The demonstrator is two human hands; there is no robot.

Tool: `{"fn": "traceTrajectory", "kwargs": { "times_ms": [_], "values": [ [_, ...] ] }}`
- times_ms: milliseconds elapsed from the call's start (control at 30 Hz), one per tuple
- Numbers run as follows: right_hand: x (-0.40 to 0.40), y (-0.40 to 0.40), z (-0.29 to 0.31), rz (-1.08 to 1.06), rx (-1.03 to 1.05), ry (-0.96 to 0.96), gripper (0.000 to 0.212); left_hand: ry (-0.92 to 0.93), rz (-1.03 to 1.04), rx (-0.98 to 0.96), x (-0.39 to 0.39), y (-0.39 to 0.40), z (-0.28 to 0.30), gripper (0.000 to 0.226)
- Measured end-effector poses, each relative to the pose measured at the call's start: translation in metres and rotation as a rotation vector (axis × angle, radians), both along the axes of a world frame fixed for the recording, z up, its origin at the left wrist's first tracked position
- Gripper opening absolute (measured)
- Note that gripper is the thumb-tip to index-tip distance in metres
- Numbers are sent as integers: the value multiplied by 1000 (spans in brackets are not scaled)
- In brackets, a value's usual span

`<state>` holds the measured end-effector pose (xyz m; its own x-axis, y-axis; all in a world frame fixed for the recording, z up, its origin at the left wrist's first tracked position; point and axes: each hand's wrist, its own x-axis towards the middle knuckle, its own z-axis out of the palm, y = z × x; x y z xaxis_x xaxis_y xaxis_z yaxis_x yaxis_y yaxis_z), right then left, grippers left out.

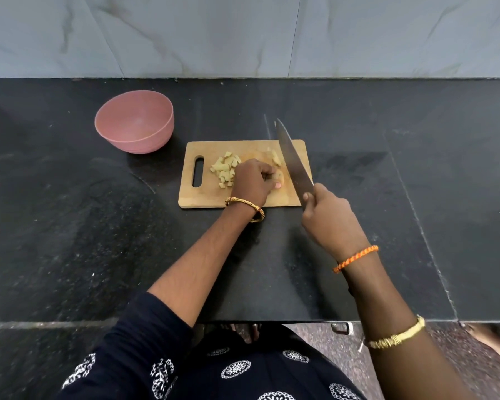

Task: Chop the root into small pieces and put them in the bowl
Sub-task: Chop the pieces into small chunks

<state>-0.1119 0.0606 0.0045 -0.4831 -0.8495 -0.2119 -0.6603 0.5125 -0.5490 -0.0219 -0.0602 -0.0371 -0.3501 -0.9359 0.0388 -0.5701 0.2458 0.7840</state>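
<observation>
Done: pile of cut pieces on board, mid-counter.
Left: root remnant under left hand, fingers curled on it.
Knife: gripped by right hand, blade raised.
Bowl: empty, toward counter's back edge; transfer pending.

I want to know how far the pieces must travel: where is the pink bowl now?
The pink bowl stands on the black counter, beyond and left of the cutting board, nearest its handle-slot end.

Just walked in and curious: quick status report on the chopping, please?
Left hand holds the uncut tan root piece on the wooden cutting board. Right hand grips the long steel knife, raised. Chopped pale pieces piled on board; pink bowl empty. Nothing blocking.
</observation>
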Motion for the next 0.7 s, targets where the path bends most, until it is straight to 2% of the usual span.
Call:
{"fn": "traceTrajectory", "kwargs": {
  "times_ms": [167,700],
  "values": [
    [2,-16,-10,26,74,22,26,-15,-10,-4,0,1,1,39],
    [9,-9,-14,33,115,97,21,47,21,50,1,-1,2,38]
  ]
}}
